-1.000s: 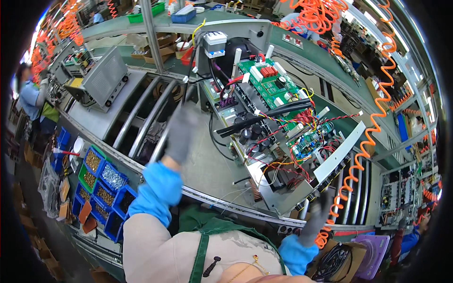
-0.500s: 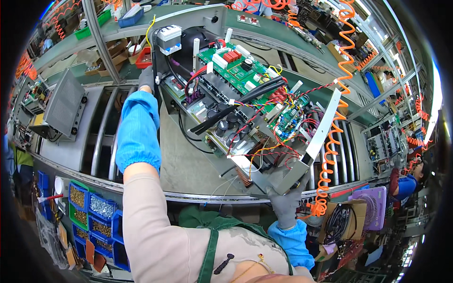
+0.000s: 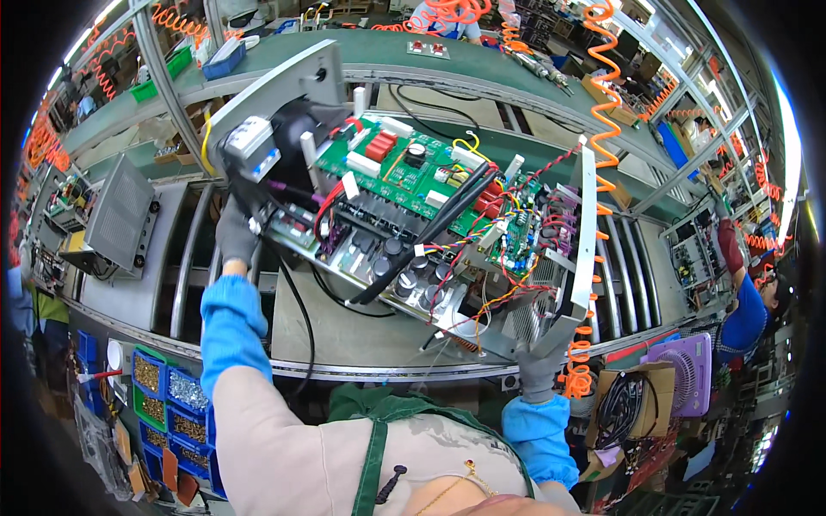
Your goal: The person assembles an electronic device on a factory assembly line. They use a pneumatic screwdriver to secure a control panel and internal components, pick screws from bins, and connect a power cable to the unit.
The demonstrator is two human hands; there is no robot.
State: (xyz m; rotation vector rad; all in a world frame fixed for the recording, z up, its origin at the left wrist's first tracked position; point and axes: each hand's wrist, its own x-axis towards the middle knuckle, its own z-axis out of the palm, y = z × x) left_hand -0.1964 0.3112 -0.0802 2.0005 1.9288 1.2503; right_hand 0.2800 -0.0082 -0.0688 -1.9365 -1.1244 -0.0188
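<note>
The open electronics chassis point(image 3: 409, 222) lies between both gloved hands over the worktop point(image 3: 335, 344), its near right corner by the front edge. The left hand point(image 3: 236, 230) grips its left end; the right hand point(image 3: 539, 375) touches that corner, grip unclear.

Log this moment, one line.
open grey metal chassis | green circuit board | grey-gloved left hand at chassis left end | grey-gloved right hand at near right corner

1. Left of the left hand point(image 3: 235, 234): open room above the rollers point(image 3: 194, 256), up to a grey cabinet point(image 3: 119, 205).
2. Just right of the right hand point(image 3: 539, 377): an orange coiled hose point(image 3: 578, 375).
3. Between them: the wired unit point(image 3: 400, 215) blocks passage; nearer, a black cable point(image 3: 310, 331) crosses the metal plate point(image 3: 361, 340).
</note>
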